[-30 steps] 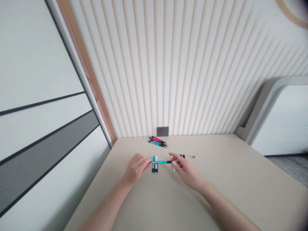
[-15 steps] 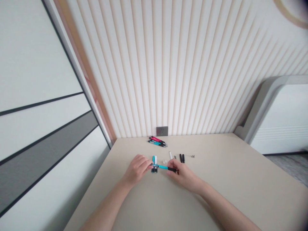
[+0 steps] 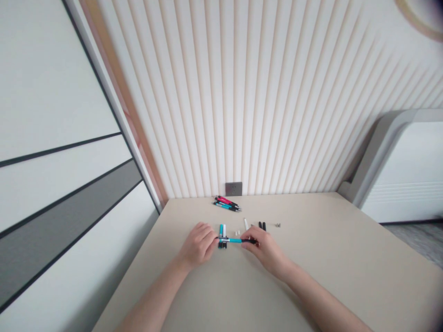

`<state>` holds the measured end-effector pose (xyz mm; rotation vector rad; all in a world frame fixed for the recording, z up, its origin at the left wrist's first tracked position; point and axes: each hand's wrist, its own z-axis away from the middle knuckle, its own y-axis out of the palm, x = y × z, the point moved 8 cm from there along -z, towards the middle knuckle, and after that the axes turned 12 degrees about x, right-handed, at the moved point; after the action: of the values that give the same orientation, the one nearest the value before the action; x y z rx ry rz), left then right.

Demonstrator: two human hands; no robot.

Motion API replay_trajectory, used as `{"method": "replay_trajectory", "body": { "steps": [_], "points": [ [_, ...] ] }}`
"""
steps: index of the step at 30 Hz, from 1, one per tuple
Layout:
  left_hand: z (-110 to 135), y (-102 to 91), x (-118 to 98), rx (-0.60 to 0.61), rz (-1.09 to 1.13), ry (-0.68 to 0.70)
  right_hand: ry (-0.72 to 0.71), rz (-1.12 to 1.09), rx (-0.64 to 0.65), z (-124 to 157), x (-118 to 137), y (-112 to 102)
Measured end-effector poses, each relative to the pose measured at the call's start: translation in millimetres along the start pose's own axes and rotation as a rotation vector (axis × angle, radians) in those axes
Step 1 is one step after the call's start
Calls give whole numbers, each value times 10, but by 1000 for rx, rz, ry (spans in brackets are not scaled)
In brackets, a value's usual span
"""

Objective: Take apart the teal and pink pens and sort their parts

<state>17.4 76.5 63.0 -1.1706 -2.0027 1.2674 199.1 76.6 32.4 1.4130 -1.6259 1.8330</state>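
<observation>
A blue pen (image 3: 235, 240) with a black grip is held level between my two hands, above the table. My left hand (image 3: 199, 244) is closed on its left end, and my right hand (image 3: 265, 246) pinches the black grip at the other end. Behind and below the pen lie a blue pen barrel (image 3: 221, 228) and a white pen barrel (image 3: 224, 228), both with dark ends. Small white pieces (image 3: 237, 233) rest to their right. Just beyond my right hand are a thin white rod (image 3: 245, 223) and two black grips (image 3: 262, 226); the hand partly covers these.
Several red, blue and black pens (image 3: 226, 203) lie in a pile at the back of the table (image 3: 207, 295). Small metal tips (image 3: 278, 225) sit at the right. A dark socket (image 3: 234, 188) is on the ribbed wall behind, and a white cabinet (image 3: 69, 221) stands at the left.
My right hand has turned slightly over the pen's black grip, and the pen now lies more level. My left hand has barely moved.
</observation>
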Motion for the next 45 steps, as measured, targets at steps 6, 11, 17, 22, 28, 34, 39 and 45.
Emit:
{"method": "replay_trajectory", "body": {
  "steps": [6,11,17,22,28,34,39,45],
  "points": [
    [36,-47,109,-66,40,-75,-36,53,26,21,31,46],
    [35,-29,106,-42,63,-83,-62,57,71,21,94,123],
    [87,-92,198,-137,130,-170,57,137,115,27,31,165],
    [152,-159,288,-235,117,-233,112,216,161,62,-30,234],
    [70,-113,137,-125,34,-111,107,380,168,73,-34,275],
    [12,-52,18,-35,-19,-53,122,500,164,63,-51,257],
    [3,-39,22,-18,-31,-69,121,528,155,71,-64,269],
    [22,-76,88,-47,-46,-115,25,490,97,74,5,250]
  ]
}}
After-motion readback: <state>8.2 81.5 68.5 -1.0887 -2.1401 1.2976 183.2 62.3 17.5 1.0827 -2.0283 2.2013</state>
